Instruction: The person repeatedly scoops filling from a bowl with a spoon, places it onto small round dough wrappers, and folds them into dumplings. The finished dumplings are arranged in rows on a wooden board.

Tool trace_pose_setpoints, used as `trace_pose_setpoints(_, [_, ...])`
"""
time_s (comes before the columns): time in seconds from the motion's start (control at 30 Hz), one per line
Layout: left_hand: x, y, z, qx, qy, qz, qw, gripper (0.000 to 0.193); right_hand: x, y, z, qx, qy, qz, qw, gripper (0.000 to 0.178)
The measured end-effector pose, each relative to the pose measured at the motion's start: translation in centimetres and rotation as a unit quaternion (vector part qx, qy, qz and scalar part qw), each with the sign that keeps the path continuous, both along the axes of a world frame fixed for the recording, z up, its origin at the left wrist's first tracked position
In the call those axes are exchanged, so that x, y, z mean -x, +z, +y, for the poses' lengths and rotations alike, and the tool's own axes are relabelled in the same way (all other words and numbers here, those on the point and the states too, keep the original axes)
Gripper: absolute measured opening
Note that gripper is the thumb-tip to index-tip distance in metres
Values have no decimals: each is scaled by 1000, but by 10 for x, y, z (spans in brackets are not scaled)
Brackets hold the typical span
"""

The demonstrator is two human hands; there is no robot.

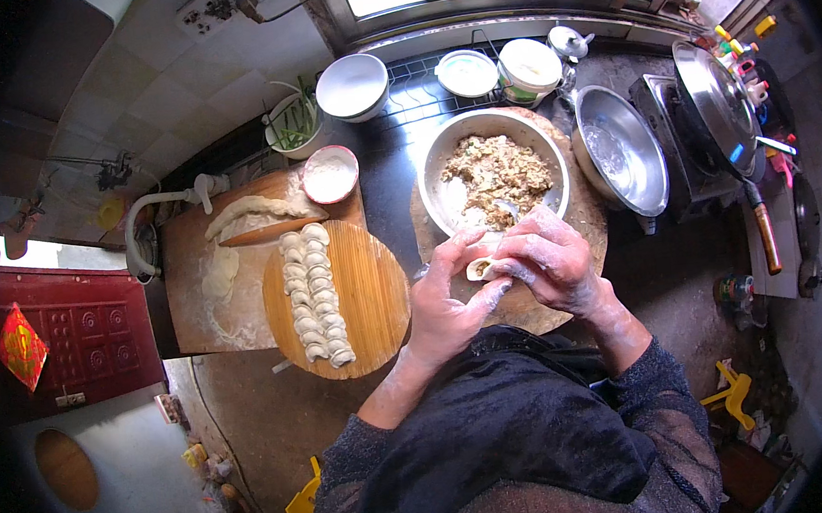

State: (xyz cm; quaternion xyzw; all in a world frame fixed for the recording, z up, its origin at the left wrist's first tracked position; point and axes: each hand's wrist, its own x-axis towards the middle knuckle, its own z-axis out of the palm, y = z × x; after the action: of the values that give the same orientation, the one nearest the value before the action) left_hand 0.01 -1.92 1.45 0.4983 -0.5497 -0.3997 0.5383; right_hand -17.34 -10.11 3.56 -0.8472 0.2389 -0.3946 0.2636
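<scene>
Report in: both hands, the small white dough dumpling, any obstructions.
Left hand, right hand: bare, floury, both on the dumpling. Dumpling unsealed. Nothing seen blocking; large round pale bowl of brownish minced filling close beyond.

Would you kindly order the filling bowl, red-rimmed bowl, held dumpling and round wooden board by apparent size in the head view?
1. Filling bowl, round wooden board: too alike to rank
2. Red-rimmed bowl
3. Held dumpling

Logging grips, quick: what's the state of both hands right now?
Left hand: closed, holding the dumpling.
Right hand: closed, pinching the same dumpling.
</scene>
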Motion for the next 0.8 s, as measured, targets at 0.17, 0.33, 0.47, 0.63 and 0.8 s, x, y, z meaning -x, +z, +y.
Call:
trace_pose_setpoints(0.17, [2, -7, -1, 8, 11, 22, 1000, 67, -5, 8, -5, 37, 32, 11, 999, 23])
trace_pose_setpoints(0.33, [0, -1, -2, 3, -12, -35, 999, 72, -1, 2, -3, 56, 9, 18, 998, 28])
trace_pose_setpoints(0.47, [-1, -4, -4, 13, 1, -57, 998, 72, -3, 8, -8, 6, 41, 19, 999, 26])
trace_pose_setpoints(0.63, [2, 4, -3, 16, 3, -112, 994, 72, -6, 1, -1, -16, 30, 30, 999, 17])
trace_pose_setpoints(0.8, [0, -3, 0, -24, -5, -47, 999, 75, -9, -1, -2, -32, 38, 28, 998, 14])
